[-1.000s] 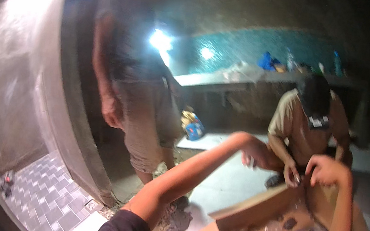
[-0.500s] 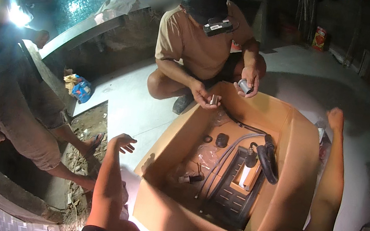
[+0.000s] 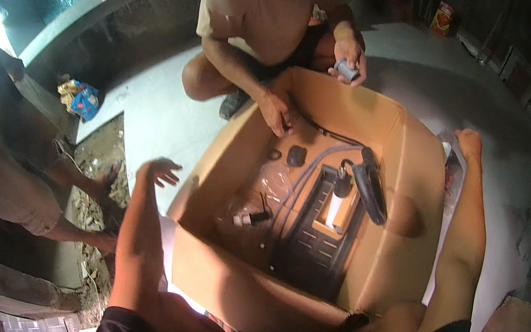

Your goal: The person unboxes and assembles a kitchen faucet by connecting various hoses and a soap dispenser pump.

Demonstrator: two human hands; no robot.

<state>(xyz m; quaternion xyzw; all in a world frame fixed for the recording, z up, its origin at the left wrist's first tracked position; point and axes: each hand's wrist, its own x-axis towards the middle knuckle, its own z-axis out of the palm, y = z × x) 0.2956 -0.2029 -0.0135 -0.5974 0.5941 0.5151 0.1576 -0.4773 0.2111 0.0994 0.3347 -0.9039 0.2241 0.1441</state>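
Note:
My left hand (image 3: 160,173) is held out past the left side of an open cardboard box (image 3: 216,255), fingers apart and holding nothing. On the box's right side my right hand (image 3: 469,144) is closed beside a clear plastic bag (image 3: 450,169); what it grips, if anything, is hidden. Inside the box lie a black slotted tray (image 3: 306,259), a small carton (image 3: 343,214) with a white face, a thick black curved tube (image 3: 369,186), grey hoses (image 3: 300,185), a black cap (image 3: 296,155), a black ring (image 3: 275,155) and a bagged fitting (image 3: 250,219).
Opposite me a person (image 3: 254,18) squats, one hand holding a grey cylindrical fitting (image 3: 346,71), the other reaching into the box. Another person's leg (image 3: 11,195) stands at left beside rubble (image 3: 92,187). A blue bag (image 3: 85,101) lies near a low ledge (image 3: 58,29).
The view has shifted, so the scene sits further up and left. The person opposite has lowered one hand into the box; the small metal piece it held no longer shows.

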